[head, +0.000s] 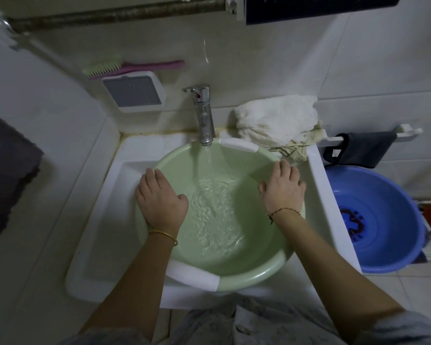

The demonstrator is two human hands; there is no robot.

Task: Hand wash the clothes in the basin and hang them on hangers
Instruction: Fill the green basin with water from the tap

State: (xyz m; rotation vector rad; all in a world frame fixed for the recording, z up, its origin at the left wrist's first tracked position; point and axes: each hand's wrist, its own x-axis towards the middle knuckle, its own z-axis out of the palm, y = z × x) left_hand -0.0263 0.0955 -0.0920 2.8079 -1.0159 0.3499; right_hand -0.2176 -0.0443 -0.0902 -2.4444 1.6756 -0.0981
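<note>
Both hands are gripping the green basin (237, 265) in the sink: left hand (161, 197) and right hand (283, 188) curling fingers over opposite rims. Tap (204, 113) water is filling it; white clothes (276, 120) are lying behind it.

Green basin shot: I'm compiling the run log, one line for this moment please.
phase: filling | green basin: under running tap | left hand, right hand: holding rim | clothes: none inside
</note>
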